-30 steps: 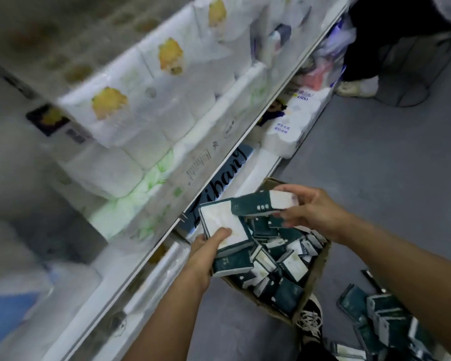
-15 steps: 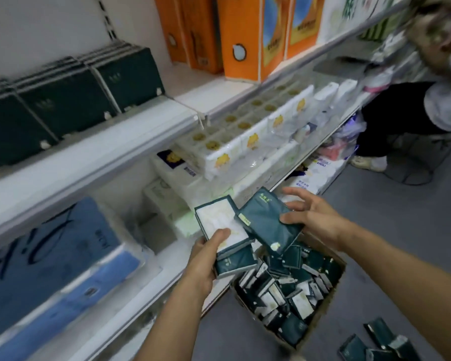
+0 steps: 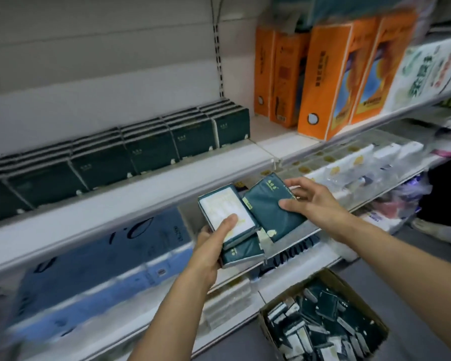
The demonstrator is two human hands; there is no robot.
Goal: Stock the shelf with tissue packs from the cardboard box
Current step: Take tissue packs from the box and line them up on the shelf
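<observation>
My left hand grips a small stack of dark green tissue packs, thumb pressed on the white face of the top one. My right hand holds another dark green tissue pack tilted beside that stack, fingers spread over its right edge. Both hands hover in front of the white shelf. On that shelf a row of upright dark green packs runs from the left edge to the middle. The cardboard box, full of loose green packs, stands on the floor at lower right.
Orange tissue boxes stand at the right of the same shelf, with bare shelf space between them and the green row. Blue wrapped paper rolls and white rolls fill the lower shelves. A person's dark clothing and shoe show at far right.
My view has swung up from the box to the shelf. Both hands rose with their packs, and the right-hand pack has turned to show its green face beside the left-hand stack.
</observation>
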